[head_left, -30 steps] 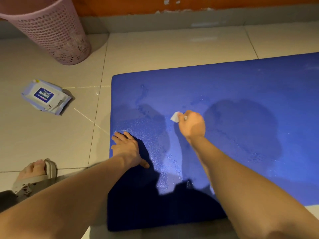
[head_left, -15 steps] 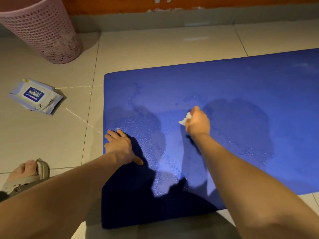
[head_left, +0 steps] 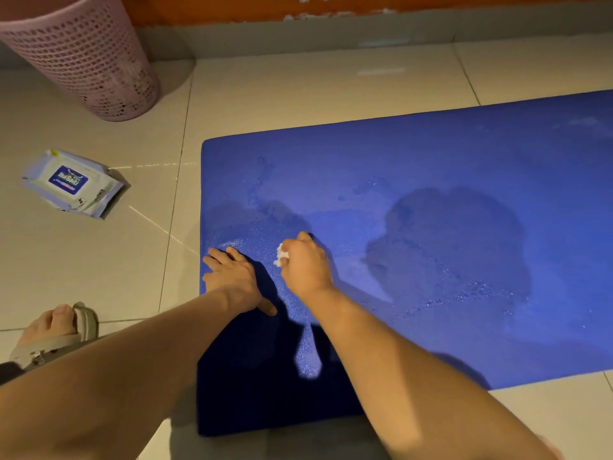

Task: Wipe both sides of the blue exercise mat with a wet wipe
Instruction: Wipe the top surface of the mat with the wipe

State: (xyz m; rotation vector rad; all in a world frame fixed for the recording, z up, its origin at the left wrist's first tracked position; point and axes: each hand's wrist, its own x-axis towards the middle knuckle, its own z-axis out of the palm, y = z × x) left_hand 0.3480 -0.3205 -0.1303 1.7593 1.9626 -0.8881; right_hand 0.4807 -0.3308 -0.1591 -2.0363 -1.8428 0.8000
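The blue exercise mat lies flat on the tiled floor, with wet streaks and droplets across its near half. My left hand presses flat on the mat near its left edge, fingers spread. Close beside it, my right hand grips a crumpled white wet wipe against the mat; only a small part of the wipe shows past the fingers.
A pack of wet wipes lies on the floor left of the mat. A pink perforated basket stands at the back left by the wall. My left foot in a sandal is at the lower left.
My right hand has dragged the wipe leftward and nearer across the mat, ending right beside my left hand. The left hand has stayed planted.
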